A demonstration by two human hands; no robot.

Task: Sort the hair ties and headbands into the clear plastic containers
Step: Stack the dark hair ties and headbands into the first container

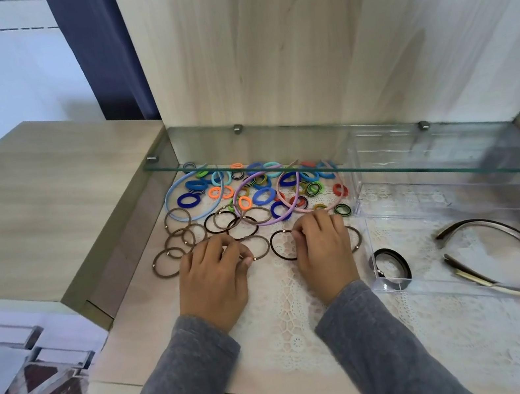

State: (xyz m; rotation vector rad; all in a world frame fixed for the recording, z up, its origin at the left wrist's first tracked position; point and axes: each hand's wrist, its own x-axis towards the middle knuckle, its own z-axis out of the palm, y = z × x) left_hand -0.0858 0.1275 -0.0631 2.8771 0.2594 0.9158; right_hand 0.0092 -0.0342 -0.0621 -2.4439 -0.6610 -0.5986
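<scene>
The left hand (213, 274) is being curled round a thin, round brown elastic hair tie (269, 245); the right hand (325, 248) grip cannot be told.

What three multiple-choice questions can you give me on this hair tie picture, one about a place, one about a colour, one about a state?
1. Where does the dark brown headband lie?
A) on the glass shelf
B) in the clear container at the right
C) under the left hand

2. What colour is the headband farthest left in the pile?
A) red
B) white
C) light blue

3. What are the two hands doing?
A) lifting a headband
B) lying palms down on the brown hair ties
C) holding a container

Answers:
1 B, its arc shows inside the clear walls.
2 C, the light blue headband curves along the pile's left edge.
3 B, the left hand and right hand have their fingers curled onto the ties.
</scene>
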